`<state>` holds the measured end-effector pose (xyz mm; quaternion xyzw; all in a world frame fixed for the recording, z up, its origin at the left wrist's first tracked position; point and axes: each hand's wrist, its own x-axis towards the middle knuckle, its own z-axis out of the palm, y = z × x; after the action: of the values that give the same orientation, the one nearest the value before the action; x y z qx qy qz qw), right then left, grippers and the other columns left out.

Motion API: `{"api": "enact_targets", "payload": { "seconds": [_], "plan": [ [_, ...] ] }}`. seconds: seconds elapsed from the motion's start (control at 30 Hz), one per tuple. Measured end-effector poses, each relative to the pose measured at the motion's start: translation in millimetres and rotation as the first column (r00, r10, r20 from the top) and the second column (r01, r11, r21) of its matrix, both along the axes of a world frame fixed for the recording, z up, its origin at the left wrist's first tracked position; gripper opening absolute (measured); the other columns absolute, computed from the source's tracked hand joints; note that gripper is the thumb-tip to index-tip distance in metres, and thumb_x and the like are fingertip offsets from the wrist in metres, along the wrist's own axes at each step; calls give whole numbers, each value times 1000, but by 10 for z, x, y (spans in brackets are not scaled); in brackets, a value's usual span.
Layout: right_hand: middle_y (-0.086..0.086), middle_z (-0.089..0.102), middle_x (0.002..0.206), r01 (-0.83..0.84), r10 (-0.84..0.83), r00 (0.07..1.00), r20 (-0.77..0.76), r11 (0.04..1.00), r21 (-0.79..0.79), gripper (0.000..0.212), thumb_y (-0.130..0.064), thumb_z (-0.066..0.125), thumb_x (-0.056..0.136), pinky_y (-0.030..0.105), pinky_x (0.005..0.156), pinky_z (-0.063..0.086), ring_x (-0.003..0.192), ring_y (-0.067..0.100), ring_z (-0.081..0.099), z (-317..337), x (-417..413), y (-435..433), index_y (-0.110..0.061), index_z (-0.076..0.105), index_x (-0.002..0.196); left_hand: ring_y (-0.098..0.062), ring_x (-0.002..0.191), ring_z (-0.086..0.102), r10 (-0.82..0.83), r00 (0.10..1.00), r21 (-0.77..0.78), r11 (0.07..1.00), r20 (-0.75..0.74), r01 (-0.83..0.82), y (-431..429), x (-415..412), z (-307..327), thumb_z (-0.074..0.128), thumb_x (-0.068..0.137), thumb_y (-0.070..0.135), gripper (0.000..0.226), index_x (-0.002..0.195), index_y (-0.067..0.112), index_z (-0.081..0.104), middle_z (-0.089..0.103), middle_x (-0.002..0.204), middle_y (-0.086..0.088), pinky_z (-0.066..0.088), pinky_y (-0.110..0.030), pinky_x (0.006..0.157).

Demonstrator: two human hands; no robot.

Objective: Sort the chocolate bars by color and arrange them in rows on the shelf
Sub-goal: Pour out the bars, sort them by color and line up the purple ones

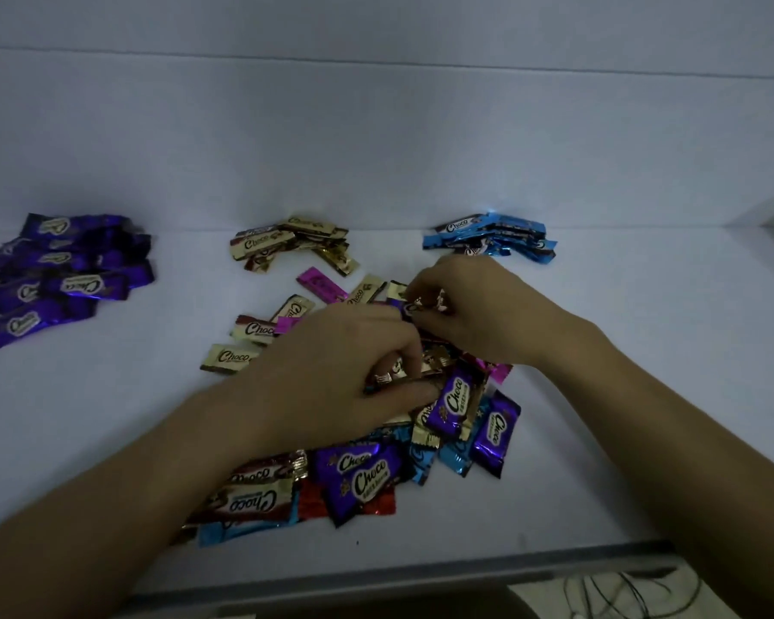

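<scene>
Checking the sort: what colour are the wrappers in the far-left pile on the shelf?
Purple with a pale logo: the far-left pile, head view.

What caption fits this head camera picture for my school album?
The left hand and right hand pinch bars from the mixed heap, purple pile, gold pile and blue pile sorted behind.

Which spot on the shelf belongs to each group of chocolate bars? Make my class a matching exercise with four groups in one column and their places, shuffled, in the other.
Column 1
1. purple pile
2. gold pile
3. blue pile
4. mixed heap

Column 2
A. front centre, nearest the camera
B. back right
C. far left
D. back centre

Pairs: 1-C, 2-D, 3-B, 4-A
</scene>
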<state>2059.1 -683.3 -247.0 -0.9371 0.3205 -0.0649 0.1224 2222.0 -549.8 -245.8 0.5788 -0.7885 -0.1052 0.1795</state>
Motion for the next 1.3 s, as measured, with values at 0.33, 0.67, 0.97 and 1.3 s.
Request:
{"api": "enact_targets", "payload": {
  "seconds": [0.33,0.67,0.97,1.3],
  "plan": [
    [-13,66,95,62,-66,997,49,994,87,29,-41,71,87,23,70,50,79,1,55,5,-34,-30,-26,72,111,-3,63,36,-28,1000,-159,987,5,28,-14,-331,-177,60,76,64,37,79,27,55,37,72,17,31,-22,62],
    [-8,65,91,48,-43,994,99,998,-47,34,-47,69,76,38,75,53,85,10,57,55,-57,17,-25,72,101,-2,71,43,-44,997,-160,987,-57,35,20,-233,-12,65,74,41,23,87,23,61,47,83,14,39,-18,61],
    [-4,64,87,-138,167,966,197,979,-151,37,-45,57,80,41,69,52,78,13,59,368,224,25,-19,73,100,-7,75,51,85,996,-222,971,-31,-90,75,411,461,64,68,43,25,87,29,59,48,92,16,47,-27,60],
    [-3,68,82,-315,362,882,301,929,-196,38,-18,79,70,20,66,49,67,8,58,447,1411,88,-13,69,107,-5,77,53,439,896,-192,875,-73,-444,612,1811,360,60,68,48,23,81,29,60,50,83,16,41,-22,65]
  ]
}}
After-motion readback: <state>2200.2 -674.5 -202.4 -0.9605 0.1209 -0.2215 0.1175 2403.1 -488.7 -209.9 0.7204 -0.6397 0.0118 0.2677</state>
